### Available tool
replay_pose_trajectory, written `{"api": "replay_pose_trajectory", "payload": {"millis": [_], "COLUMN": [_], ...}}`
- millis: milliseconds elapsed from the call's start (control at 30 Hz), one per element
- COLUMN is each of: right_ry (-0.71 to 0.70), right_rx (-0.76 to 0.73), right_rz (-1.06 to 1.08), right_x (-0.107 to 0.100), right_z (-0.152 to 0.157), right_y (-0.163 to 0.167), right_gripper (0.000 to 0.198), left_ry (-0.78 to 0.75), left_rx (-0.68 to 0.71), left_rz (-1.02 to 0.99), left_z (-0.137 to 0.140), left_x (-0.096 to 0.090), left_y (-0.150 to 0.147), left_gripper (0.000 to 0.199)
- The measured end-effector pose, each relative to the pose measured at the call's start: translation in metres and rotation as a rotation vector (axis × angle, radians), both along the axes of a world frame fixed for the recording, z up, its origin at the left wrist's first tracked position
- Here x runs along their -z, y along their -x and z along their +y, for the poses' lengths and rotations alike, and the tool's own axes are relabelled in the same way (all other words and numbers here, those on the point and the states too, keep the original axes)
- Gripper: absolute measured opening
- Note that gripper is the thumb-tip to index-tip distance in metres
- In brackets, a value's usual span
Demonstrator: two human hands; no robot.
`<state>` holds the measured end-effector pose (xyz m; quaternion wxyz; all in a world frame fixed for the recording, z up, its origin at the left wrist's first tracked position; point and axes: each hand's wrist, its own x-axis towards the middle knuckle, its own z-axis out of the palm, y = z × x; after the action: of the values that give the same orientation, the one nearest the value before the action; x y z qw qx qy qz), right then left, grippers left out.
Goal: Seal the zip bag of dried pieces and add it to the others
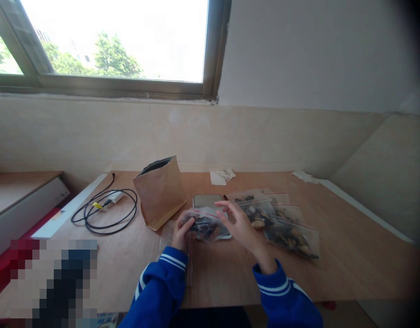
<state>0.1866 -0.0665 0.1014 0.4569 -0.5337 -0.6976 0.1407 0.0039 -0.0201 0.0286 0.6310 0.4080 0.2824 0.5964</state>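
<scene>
No text, label, brand, number or sign can be read here. The brown paper bag (161, 191) shows only a plain side with no print. The clear zip bags (281, 223) to the right of the paper bag have red strips along the top, but no letters are on them. The screen of the flat device (207, 201) just right of the paper bag is dark. The small yellow tag (97, 205) on the black cable (105, 212), left of the paper bag, is too small to read.
</scene>
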Motion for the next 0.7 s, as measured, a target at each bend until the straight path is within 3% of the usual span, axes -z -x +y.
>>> {"api": "replay_pose_trajectory", "payload": {"millis": [167,333,433,600,700], "right_ry": [0.002,0.016,0.024,0.030,0.034], "right_rx": [-0.091,-0.036,-0.011,0.106,0.104], "right_rz": [-0.182,-0.208,-0.082,0.301,0.330], "right_x": [-0.011,-0.005,-0.005,-0.013,-0.016], "right_z": [-0.001,0.010,0.013,0.011,0.011], "right_y": [0.027,0.031,0.027,0.028,0.029], "right_gripper": [0.020,0.014,0.014,0.022,0.024], "left_ry": [-0.092,-0.125,-0.116,-0.048,-0.065], "left_rx": [0.073,0.085,0.102,0.140,0.174], "left_rz": [0.152,0.190,0.192,0.175,0.200], "left_z": [-0.003,-0.004,-0.006,-0.009,-0.007], "left_x": [0.000,-0.004,-0.009,-0.009,-0.007], "left_y": [-0.001,0.000,-0.001,-0.003,-0.001], "left_gripper": [0.023,0.020,0.022,0.025,0.025]}}
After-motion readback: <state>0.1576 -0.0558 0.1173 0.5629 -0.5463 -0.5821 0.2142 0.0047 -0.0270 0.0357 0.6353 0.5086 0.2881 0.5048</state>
